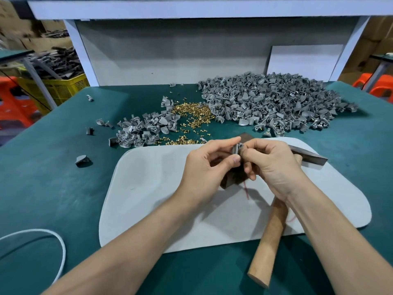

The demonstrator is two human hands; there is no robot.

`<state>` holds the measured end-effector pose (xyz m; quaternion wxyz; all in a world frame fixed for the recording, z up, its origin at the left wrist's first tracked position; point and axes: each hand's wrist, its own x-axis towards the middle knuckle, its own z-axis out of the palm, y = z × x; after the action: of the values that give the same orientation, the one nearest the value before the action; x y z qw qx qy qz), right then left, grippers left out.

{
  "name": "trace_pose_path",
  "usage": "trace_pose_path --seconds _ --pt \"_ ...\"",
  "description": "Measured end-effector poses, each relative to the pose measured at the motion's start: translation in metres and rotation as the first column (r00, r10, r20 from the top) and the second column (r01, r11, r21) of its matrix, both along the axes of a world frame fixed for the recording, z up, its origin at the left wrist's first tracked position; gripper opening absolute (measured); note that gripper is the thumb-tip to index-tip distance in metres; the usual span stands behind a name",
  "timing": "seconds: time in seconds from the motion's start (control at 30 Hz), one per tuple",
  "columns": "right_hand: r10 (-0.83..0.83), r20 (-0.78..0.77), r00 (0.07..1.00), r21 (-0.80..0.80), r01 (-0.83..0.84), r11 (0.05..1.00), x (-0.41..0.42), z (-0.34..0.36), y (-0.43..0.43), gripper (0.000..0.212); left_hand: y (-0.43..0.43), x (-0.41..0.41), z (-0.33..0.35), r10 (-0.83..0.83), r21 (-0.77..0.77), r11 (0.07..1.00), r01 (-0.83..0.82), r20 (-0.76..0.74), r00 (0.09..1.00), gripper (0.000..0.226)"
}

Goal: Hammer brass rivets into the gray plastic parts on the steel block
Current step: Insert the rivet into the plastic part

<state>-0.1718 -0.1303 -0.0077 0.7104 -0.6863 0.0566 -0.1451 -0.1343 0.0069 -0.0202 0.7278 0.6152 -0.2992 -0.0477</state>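
My left hand (207,165) pinches a small gray plastic part (236,148) between thumb and fingers, above the dark steel block (230,179). My right hand (270,165) meets it from the right, fingertips closed against the same part; whether a rivet is between them is hidden. Loose brass rivets (192,114) lie scattered behind my hands. A wooden-handled hammer (269,237) lies on the gray mat under my right forearm, its dark head (308,156) pointing right.
A big heap of gray parts (276,103) fills the back right of the green table (53,167); a smaller pile (140,130) lies left of the rivets. The gray mat (148,188) is under my hands. A white cable loop (59,241) lies near left.
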Motion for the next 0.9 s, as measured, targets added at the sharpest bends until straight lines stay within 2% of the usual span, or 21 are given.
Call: trace_pose_path --seconds 0.1,0.17,0.43,0.57,0.67,0.77,0.9 --pt "0.005 0.016 1.0 0.057 -0.006 0.998 0.001 0.001 0.004 0.028 0.001 0.003 0.004 -0.031 -0.076 0.997 0.018 -0.168 0.985 0.035" --pt "0.02 0.035 0.999 0.069 -0.022 0.997 0.0 0.001 0.005 0.02 0.002 0.005 0.006 -0.064 -0.103 0.994 0.041 -0.225 0.972 0.033" --pt "-0.077 0.137 0.987 -0.184 0.102 0.978 -0.002 -0.001 0.007 0.018 0.003 0.009 0.004 -0.1 -0.138 0.988 0.065 -0.263 0.96 0.032" --pt "-0.151 0.277 0.949 -0.423 0.261 0.867 -0.003 -0.004 0.009 0.03 0.003 0.011 0.004 -0.127 -0.137 0.986 0.095 -0.242 0.962 0.034" --pt "-0.156 0.382 0.911 -0.548 0.36 0.755 -0.004 -0.005 0.01 0.023 0.003 0.012 0.005 -0.154 -0.148 0.982 0.119 -0.255 0.955 0.032" --pt "-0.166 0.427 0.889 -0.581 0.411 0.703 -0.004 -0.007 0.012 0.011 0.004 0.013 0.005 -0.173 -0.147 0.98 0.138 -0.259 0.95 0.029" --pt "-0.175 0.456 0.873 -0.586 0.442 0.679 -0.006 -0.007 0.014 0.008 0.005 0.014 0.004 -0.141 -0.089 0.988 0.123 -0.227 0.964 0.027"
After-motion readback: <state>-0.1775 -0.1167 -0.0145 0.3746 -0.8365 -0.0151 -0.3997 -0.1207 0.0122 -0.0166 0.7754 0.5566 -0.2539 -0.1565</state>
